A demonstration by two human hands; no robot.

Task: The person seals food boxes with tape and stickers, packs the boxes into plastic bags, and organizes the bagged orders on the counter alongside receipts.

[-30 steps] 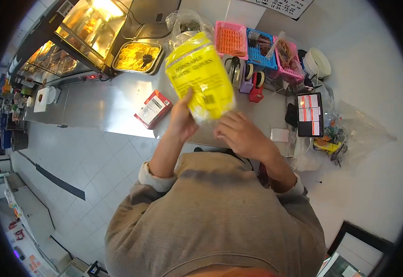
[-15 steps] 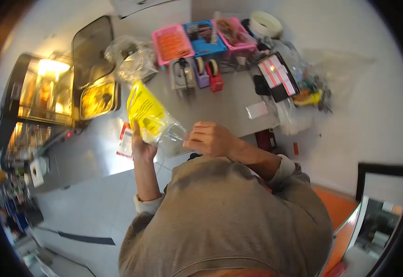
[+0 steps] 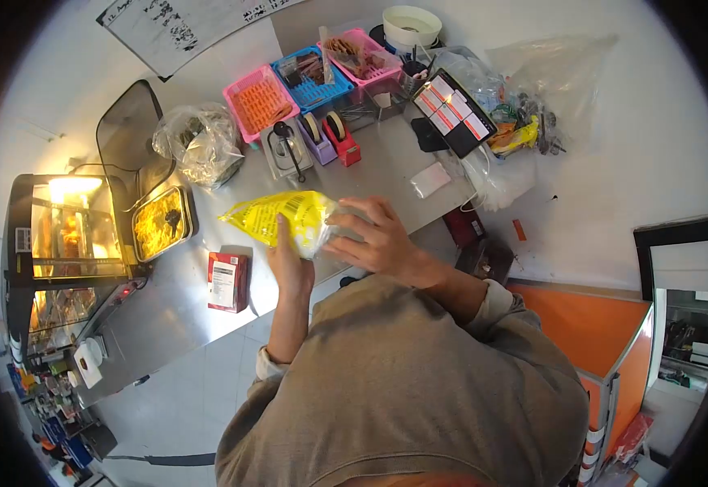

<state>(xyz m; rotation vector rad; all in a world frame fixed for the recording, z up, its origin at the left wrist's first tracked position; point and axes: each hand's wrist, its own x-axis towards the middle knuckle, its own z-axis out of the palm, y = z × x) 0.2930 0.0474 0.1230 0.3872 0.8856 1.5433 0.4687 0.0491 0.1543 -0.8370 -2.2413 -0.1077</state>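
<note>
the left grip (image 3: 291,272) is clamping on a yellow and clear plastic packet (image 3: 285,213), its thumb pressing across the printed face. the right grip (image 3: 380,243) is touching the packet's clear end with fingers partly curled; whether they are pinching it, i cannot tell. the packet is hanging above the steel tabletop (image 3: 183,325), between the grips and slightly beyond them.

to the left of the left grip, a red cardboard box with a white label (image 3: 228,282) is lying near. farther left, a rectangular metal tray (image 3: 191,219) is holding yellow food (image 3: 157,226) and a black utensil (image 3: 173,219). beyond the grips, a pink plastic basket (image 3: 233,111) is holding orange pieces (image 3: 263,104), a blue plastic basket (image 3: 313,96) is holding dark items (image 3: 297,71), and another pink basket (image 3: 386,69) is holding brown items (image 3: 358,58).
</note>
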